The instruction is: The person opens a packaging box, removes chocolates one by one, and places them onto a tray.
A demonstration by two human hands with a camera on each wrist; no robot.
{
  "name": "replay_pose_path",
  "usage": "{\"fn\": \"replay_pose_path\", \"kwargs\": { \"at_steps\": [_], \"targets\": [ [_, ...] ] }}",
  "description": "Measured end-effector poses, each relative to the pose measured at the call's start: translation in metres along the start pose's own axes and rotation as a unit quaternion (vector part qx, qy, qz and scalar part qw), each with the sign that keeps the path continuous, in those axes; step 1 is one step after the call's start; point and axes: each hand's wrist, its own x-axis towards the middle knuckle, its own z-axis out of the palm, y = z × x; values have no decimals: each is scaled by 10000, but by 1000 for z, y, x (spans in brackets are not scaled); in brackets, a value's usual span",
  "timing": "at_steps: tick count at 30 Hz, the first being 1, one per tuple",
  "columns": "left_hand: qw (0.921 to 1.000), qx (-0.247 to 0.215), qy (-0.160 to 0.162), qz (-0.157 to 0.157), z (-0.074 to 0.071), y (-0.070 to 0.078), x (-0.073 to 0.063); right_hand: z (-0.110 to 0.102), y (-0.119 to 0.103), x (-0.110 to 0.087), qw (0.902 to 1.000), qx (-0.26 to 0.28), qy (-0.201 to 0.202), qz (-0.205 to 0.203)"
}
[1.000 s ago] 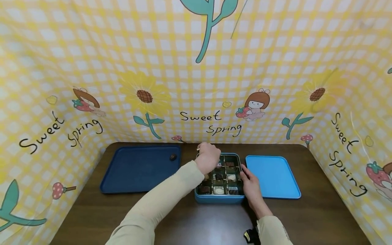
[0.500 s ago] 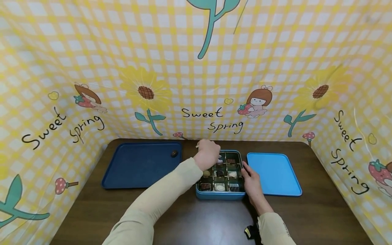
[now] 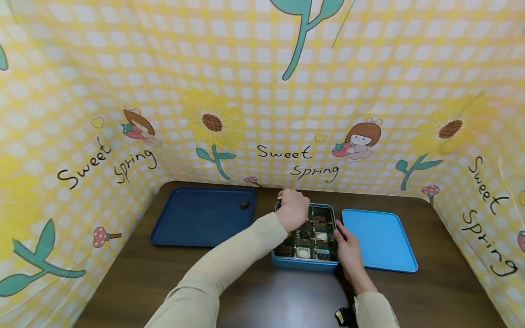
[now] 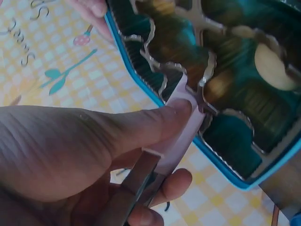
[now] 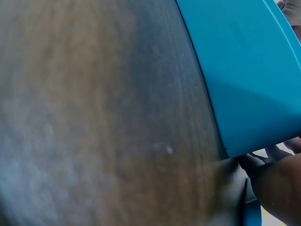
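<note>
A blue tin (image 3: 305,264) stands on the table with a divided insert holding several chocolates (image 3: 303,252), some dark and some pale. Over its back left part, my left hand (image 3: 293,210) grips pink-tipped metal tongs (image 4: 181,132). In the left wrist view the thumb presses on the pink part, whose end reaches over the rim among the compartments; what lies at the tip is hidden. My right hand (image 3: 348,253) rests against the tin's right side, fingers extended along the outer wall. The right wrist view shows the fingers (image 5: 277,155) at the tin's corner.
To the left lies a navy tray (image 3: 201,218) with one dark chocolate (image 3: 244,204) near its right edge. A light blue lid (image 3: 379,239) lies right of the tin, beside the right hand. A yellow checked cloth (image 3: 262,114) rises behind the table (image 3: 254,291).
The head view has turned a little left, so everything sits further right in it. My left hand has shifted slightly right over the tin, covering more compartments. The right hand stays against the tin.
</note>
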Motion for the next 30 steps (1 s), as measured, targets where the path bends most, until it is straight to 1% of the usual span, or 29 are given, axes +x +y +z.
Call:
{"fn": "replay_pose_path", "kwargs": {
  "at_steps": [2, 4, 6, 9, 12, 15, 19, 21, 27, 30],
  "targets": [
    [9999, 34, -128, -109, 1, 1, 2, -1, 1, 0, 10000, -16, 0, -15],
    [9996, 74, -241, -115, 1, 1, 3, 0, 2, 1, 10000, -30, -13, -23],
    [9993, 222, -280, 78, 0, 0, 6, 0, 2, 2, 10000, -40, 17, -29],
    [9981, 441, -254, 354, -5, -1, 10, 0, 2, 4, 10000, -10, 57, -69],
    [9962, 674, -279, 472, -10, 0, 14, -1, 1, 4, 9999, 38, 48, -118],
    [9943, 848, -295, 569, -12, 5, 15, -3, 1, 2, 9999, 92, 54, -114],
    [9927, 1020, -150, 630, -10, 6, 13, -3, -1, 2, 9998, 153, 32, -117],
    [9924, 1030, -42, 676, -8, 5, 13, -3, -2, 2, 9998, 151, 22, -128],
    [9915, 912, 259, 887, -3, 1, 10, -4, 1, 2, 9998, 140, 30, -146],
    [9919, 823, 411, 872, -2, -1, 8, -4, 3, 3, 9998, 139, 13, -159]
  ]
}}
